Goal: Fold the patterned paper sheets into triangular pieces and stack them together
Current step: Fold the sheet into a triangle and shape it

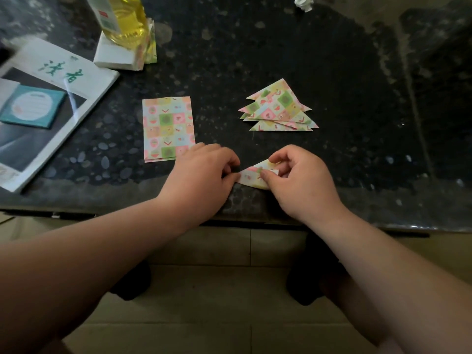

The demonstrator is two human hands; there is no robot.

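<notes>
Mid-fold on one piece (251,175), at the near table (357,149) edge, between both hands.

Left hand (204,172): fingers curled, pinching the piece's left corner. Looks like an anchor so the paper can't slide on the slick stone.

Right hand (301,180): thumb and forefinger pinch the right part, where a small white flap sticks out. Probably tucking or creasing that flap. The exact fold line is hidden under the fingers.

Unfolded sheets (167,129): flat pile just left of the left hand, so the next one is a short reach.

Stack (278,108) of finished triangles: farther back and right of centre, fanned and overlapping, well apart from the fold zone. It sits on the right hand's side, which suits a drop-off by that hand.

Judgement: several done, a few sheets left. The piece needs a final crease, then goes on the stack.

Clutter at far left, well out of the way: magazine (63,80), notepad (33,106), bottle (127,19) on a box (115,56).
</notes>
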